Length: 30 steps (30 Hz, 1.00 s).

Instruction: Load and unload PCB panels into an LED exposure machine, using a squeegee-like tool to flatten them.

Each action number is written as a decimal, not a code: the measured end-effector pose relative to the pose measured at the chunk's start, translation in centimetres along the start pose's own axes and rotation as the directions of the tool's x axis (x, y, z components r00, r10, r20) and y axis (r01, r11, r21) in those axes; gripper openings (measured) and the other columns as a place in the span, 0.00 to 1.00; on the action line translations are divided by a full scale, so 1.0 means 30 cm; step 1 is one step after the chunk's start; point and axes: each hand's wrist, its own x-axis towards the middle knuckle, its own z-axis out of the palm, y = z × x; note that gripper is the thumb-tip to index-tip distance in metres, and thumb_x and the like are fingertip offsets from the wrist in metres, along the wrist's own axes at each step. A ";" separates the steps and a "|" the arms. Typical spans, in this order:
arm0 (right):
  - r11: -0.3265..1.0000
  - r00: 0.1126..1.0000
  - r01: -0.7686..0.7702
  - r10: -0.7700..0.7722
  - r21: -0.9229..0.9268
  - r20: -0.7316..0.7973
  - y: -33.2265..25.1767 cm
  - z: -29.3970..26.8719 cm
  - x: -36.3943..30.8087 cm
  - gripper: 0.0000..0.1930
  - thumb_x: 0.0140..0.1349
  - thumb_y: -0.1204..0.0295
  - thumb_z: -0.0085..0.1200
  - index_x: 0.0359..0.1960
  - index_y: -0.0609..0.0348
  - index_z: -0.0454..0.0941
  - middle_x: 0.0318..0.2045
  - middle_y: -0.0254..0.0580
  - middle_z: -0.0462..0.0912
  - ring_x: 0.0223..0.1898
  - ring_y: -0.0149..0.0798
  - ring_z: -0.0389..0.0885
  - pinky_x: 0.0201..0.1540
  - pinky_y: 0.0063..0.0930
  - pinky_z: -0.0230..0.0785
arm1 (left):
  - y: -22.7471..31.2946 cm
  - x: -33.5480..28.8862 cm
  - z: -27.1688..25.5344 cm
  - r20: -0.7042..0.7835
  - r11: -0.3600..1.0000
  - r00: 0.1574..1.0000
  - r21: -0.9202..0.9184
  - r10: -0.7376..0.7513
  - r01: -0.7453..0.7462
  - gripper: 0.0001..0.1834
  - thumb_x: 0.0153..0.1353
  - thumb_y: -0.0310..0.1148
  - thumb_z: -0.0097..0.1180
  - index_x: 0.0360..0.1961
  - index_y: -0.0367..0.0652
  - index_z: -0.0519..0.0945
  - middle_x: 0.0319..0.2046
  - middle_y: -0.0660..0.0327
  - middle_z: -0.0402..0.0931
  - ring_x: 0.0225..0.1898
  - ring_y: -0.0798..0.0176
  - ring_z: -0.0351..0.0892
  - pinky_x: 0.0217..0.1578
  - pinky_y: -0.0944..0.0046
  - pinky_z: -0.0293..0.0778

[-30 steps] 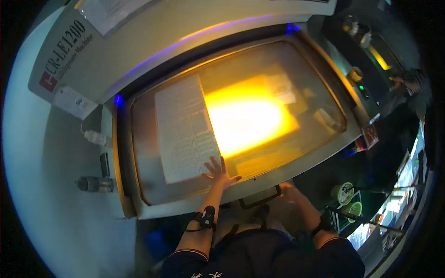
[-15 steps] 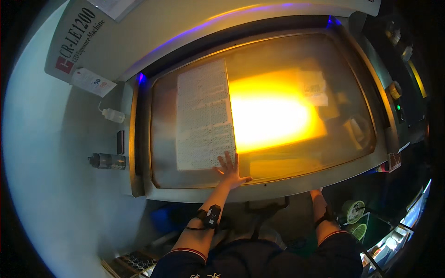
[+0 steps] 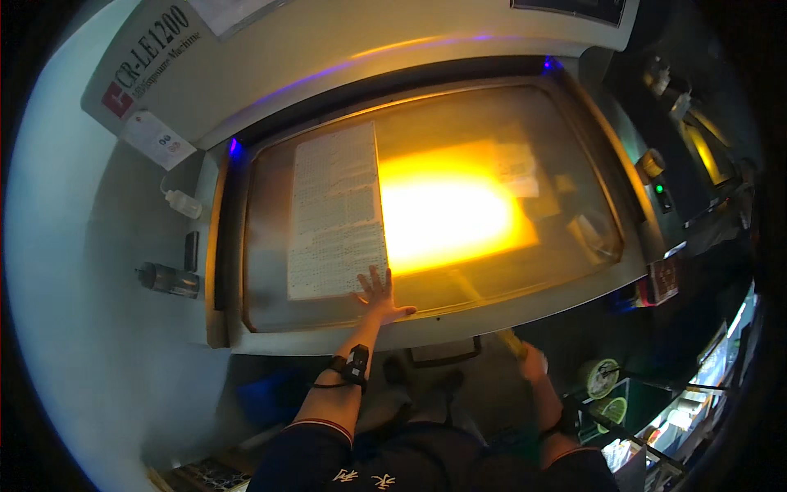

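Note:
My left hand (image 3: 379, 297) lies spread on the near right corner of a white panel (image 3: 336, 213) covered in rows of small dark dots. The panel rests flat on the machine's glass bed (image 3: 270, 246), left of a glaring yellow-white light patch (image 3: 447, 217). Beyond the bed's front edge, my right hand (image 3: 534, 361) is closed around a yellow bar-shaped thing (image 3: 511, 342). Its full shape is hard to make out; the bar slants up and left towards the bed. A pale yellow streak shows on the glass above it.
The machine's hood (image 3: 328, 49) overhangs the back of the bed. On the left ledge are a white squeeze bottle (image 3: 182, 203), a dark flat object (image 3: 191, 251) and a grey bottle (image 3: 170, 280). Tape rolls (image 3: 652, 163) sit at right; green round containers (image 3: 602, 378) stand lower right.
My right hand has come away from the bed's front edge, and a yellow bar now shows in it. The view has shifted; my left hand stays spread on the panel's corner.

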 end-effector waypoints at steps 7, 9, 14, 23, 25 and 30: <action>0.306 0.859 -0.411 0.446 0.858 0.253 0.439 0.226 -0.629 0.15 0.44 0.80 0.50 0.37 0.66 0.76 0.26 0.41 0.77 0.20 0.42 0.76 0.22 0.37 0.71 | -0.001 0.006 0.011 -0.068 1.000 0.998 -0.014 -0.017 0.016 0.75 0.38 0.81 0.55 0.72 0.60 0.21 0.71 0.51 0.07 0.71 0.34 0.07 0.59 0.16 0.21; 0.214 0.849 -0.377 0.470 0.901 0.243 0.466 0.159 -0.746 0.16 0.43 0.81 0.49 0.38 0.66 0.75 0.26 0.41 0.77 0.21 0.42 0.77 0.23 0.37 0.72 | -0.006 -0.014 0.003 -0.088 0.999 0.996 -0.041 0.009 -0.013 0.74 0.38 0.81 0.55 0.72 0.61 0.21 0.72 0.52 0.07 0.71 0.34 0.07 0.59 0.16 0.21; 0.403 0.834 -0.109 0.534 0.909 -0.137 0.632 0.045 -0.873 0.21 0.43 0.82 0.51 0.44 0.65 0.73 0.30 0.43 0.79 0.23 0.43 0.78 0.25 0.36 0.73 | 0.026 -0.027 -0.016 -0.093 0.996 0.995 -0.074 0.033 -0.040 0.72 0.39 0.79 0.56 0.74 0.59 0.28 0.72 0.53 0.08 0.71 0.34 0.08 0.59 0.15 0.24; 0.973 0.944 0.206 -0.226 -0.107 -0.238 -0.127 -0.499 -0.526 0.20 0.50 0.77 0.54 0.48 0.52 0.80 0.38 0.54 0.83 0.43 0.57 0.81 0.43 0.46 0.74 | 0.078 -0.438 -0.127 -0.341 0.817 0.742 0.269 0.577 -0.511 0.60 0.48 0.57 0.68 0.75 0.54 0.44 0.75 0.54 0.34 0.75 0.42 0.32 0.69 0.32 0.38; 0.858 0.855 0.466 -0.499 -0.215 -0.138 -0.440 -0.545 -0.448 0.20 0.53 0.80 0.52 0.49 0.49 0.79 0.41 0.51 0.83 0.44 0.55 0.81 0.46 0.45 0.74 | -0.009 -0.468 -0.123 -0.370 0.791 0.699 0.267 0.612 -0.551 0.60 0.45 0.53 0.71 0.74 0.54 0.47 0.75 0.57 0.35 0.75 0.41 0.35 0.68 0.32 0.42; 0.510 0.586 0.761 -0.805 -0.401 0.089 -0.925 -0.269 -0.146 0.19 0.57 0.72 0.52 0.52 0.49 0.78 0.48 0.40 0.83 0.50 0.48 0.81 0.51 0.39 0.73 | -0.404 -0.403 -0.080 -0.066 0.899 0.926 -0.224 0.372 -0.377 0.46 0.49 0.40 0.68 0.69 0.52 0.61 0.69 0.56 0.60 0.67 0.40 0.61 0.63 0.31 0.55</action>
